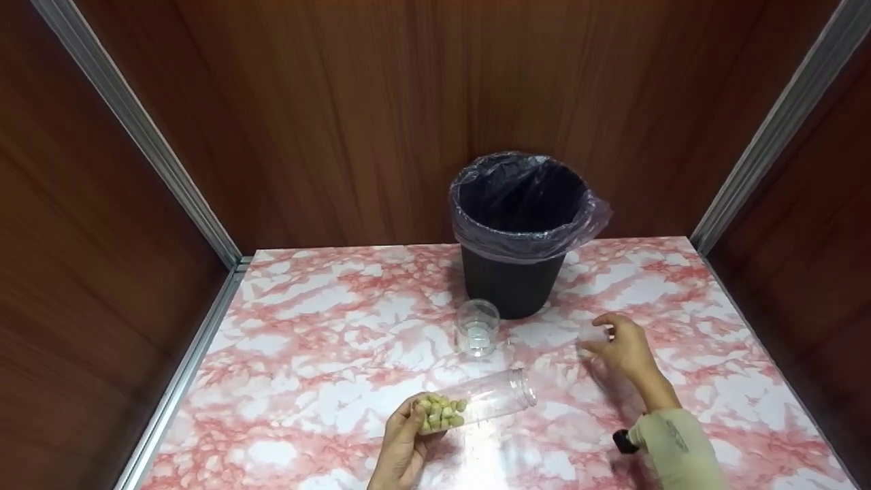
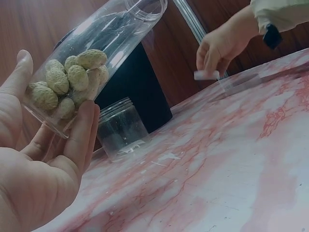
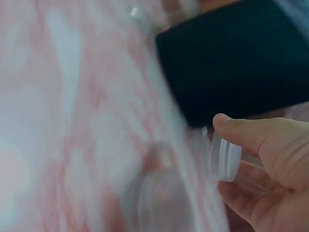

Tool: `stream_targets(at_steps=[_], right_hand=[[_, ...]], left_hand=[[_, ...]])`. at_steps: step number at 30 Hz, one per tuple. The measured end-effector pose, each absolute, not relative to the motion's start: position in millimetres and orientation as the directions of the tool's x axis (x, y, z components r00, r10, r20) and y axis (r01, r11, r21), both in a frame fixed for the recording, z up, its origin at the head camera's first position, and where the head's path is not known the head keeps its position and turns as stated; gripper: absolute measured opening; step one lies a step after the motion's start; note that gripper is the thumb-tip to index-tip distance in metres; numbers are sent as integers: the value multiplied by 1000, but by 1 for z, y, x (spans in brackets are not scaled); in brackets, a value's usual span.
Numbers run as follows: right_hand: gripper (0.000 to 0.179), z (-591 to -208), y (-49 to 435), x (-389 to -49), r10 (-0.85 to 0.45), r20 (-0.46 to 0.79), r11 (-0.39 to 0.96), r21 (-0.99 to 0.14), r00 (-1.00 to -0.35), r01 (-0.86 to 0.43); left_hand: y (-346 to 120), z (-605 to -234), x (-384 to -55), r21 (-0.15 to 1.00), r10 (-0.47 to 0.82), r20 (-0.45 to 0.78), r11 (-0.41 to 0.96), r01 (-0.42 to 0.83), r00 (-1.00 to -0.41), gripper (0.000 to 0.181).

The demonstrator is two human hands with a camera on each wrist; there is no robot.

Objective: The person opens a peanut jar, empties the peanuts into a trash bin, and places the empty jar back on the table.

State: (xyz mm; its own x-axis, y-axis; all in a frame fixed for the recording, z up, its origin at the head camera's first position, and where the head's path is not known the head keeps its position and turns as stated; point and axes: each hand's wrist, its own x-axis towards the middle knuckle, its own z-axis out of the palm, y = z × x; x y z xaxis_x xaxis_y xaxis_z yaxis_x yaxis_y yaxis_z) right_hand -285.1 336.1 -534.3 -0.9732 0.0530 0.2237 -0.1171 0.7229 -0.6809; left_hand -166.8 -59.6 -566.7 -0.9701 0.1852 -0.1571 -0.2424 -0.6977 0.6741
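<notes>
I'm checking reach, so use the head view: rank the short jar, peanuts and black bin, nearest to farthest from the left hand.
1. Peanuts: in the clear bottle the left hand holds.
2. Short jar: ahead, beyond the bottle.
3. Black bin: farther ahead, behind the short jar.

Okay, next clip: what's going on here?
A person's left hand grips a clear, cylindrical plastic jar, tilted and uncapped, with tan in-shell peanuts at its base. The right hand holds a round, translucent plastic lid above the red-and-white marbled table. A second clear plastic jar stands open in front of a round black bin lined with a purple bag.
</notes>
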Motion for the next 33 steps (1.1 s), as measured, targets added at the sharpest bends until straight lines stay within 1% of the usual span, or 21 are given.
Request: stream_targets(at_steps=[5,11,14,17,19,20,22,25,27,28,30,32,33], right_hand=[[40,-547,344,-297,53,211,773,-628,-976,-94],[38,-561,345,-302,52,191,765,-638,-980,-83],[43,-564,345,-302,54,191,770,-633,-980,-81],[47,-561,342,-300,83,227,791,-608,-970,-75],[47,-554,338,-299,128,293,805,-589,-948,-74],[46,-548,335,-298,155,340,809,-582,-928,-78],[40,-533,328,-298,200,462,803,-582,-864,-125],[32,-504,316,-299,223,657,800,-545,-721,-249],[30,-482,307,-300,215,752,795,-505,-623,-336],[30,-471,303,-301,208,785,788,-487,-583,-376],[31,-449,294,-303,194,825,773,-462,-531,-435],[34,-429,286,-307,168,846,765,-435,-505,-474],[36,-420,282,-310,151,852,764,-423,-502,-488]], left_hand=[[-58,-567,-166,671,189,-180,-694,-261,-965,31],[-59,-568,-165,674,180,-205,-687,-272,-962,31],[-59,-568,-166,679,180,-202,-683,-270,-963,31],[-58,-569,-167,680,182,-194,-684,-266,-964,31],[-58,-570,-167,680,184,-181,-686,-258,-966,31],[-58,-570,-167,678,186,-176,-690,-256,-967,31],[-59,-571,-166,678,187,-164,-692,-248,-969,32],[-59,-573,-166,678,185,-146,-697,-235,-972,32],[-59,-573,-165,678,185,-144,-697,-233,-972,32],[-58,-574,-165,678,185,-148,-697,-236,-972,32],[-58,-573,-165,681,184,-158,-691,-243,-970,33],[-58,-572,-166,680,183,-175,-688,-253,-967,35],[-58,-572,-166,681,180,-184,-686,-257,-966,36]])
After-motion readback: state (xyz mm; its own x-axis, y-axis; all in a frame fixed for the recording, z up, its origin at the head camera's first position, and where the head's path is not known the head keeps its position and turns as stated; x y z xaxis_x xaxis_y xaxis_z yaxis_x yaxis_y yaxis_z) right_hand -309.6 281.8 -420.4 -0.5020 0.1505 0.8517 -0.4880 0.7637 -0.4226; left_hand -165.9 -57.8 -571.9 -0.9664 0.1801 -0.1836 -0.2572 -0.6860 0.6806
